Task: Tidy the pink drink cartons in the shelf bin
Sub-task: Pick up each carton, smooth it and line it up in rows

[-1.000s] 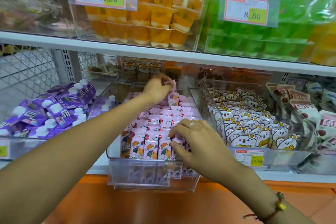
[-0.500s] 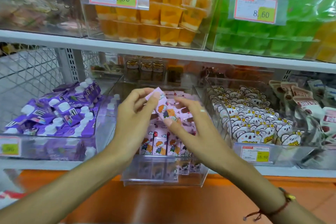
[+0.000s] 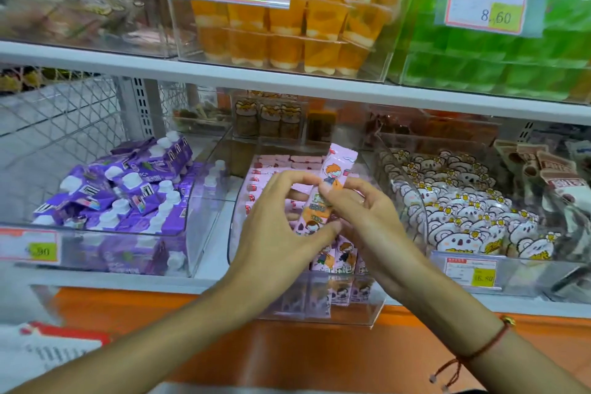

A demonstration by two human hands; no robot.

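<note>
A pink drink carton (image 3: 332, 179) with a cartoon child on it is held upright above the clear shelf bin (image 3: 351, 310). My left hand (image 3: 281, 227) pinches its left side and lower end. From the right, my right hand (image 3: 364, 217) pinches its middle. Rows of the same pink cartons (image 3: 281, 166) fill the bin behind and below both hands; part of them is hidden by my hands.
A clear bin of purple pouches (image 3: 128, 189) stands to the left, a bin of koala-print packs (image 3: 463, 211) to the right. The white upper shelf (image 3: 287, 80) carries orange cups (image 3: 287, 25) and green packs (image 3: 511, 57). An orange ledge (image 3: 287, 352) runs below.
My left hand brought one carton forward from the back of the bin. My right hand left the front cartons and took hold of it too. The carton now stands more upright.
</note>
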